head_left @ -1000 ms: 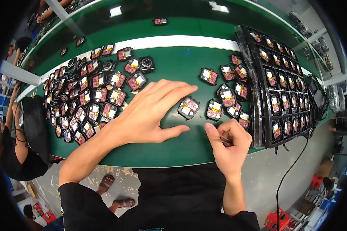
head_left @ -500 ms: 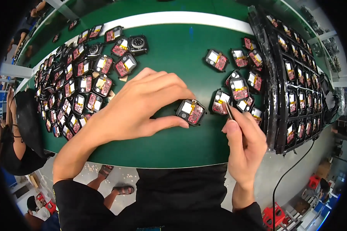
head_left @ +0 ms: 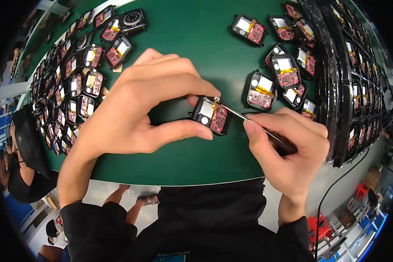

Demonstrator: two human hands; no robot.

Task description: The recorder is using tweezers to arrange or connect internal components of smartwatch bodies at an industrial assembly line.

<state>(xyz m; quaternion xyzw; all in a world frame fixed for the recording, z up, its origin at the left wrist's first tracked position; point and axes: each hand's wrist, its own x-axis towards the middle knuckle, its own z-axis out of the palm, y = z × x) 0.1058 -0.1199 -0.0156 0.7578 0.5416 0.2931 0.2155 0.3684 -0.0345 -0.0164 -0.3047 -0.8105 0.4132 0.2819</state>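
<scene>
My left hand (head_left: 148, 102) grips an open watch case (head_left: 220, 118) by its edges, thumb at the near side and fingers at the far side. Inside the black case show a red circuit board, a white rectangle, a round pale disc and yellow flex ribbon. Pinched in my right hand (head_left: 297, 146) is a pair of dark tweezers (head_left: 273, 136) with a slim silver tip. That tip reaches the far edge of the held case, by a small white connector (head_left: 216, 100). Whether it grips anything is too small to tell.
Many similar watch cases (head_left: 93, 83) crowd the left of the green table (head_left: 183, 168). A smaller group (head_left: 261, 91) lies at the right, beside stacked black trays (head_left: 336, 109) filled with more. Another person (head_left: 26, 170) sits at the far left.
My right hand has brought the tweezers from near a case on the right over to the held case's far edge. My left fingers have closed round that case, and it has tilted.
</scene>
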